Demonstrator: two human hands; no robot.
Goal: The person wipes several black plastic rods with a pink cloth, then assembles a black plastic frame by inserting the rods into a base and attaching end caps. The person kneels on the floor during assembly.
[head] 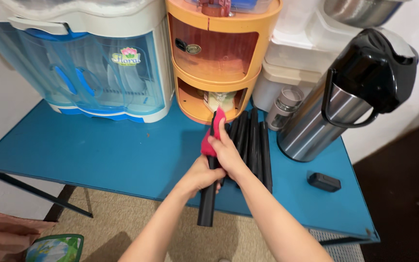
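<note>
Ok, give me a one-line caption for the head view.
Left hand grips a black tube while right hand rubs it with a red cloth over a blue table.

1. Blue table (pixel 98 155), the landmark.
2. Clear blue dish cabinet (pixel 88 63) at its back left.
3. Orange shelf unit (pixel 217 53) at back centre.
4. Steel flask (pixel 350 92), tilted, back right; glass jar (pixel 284 106) beside it.
5. Small black block (pixel 324 182) near the front right edge.
</note>
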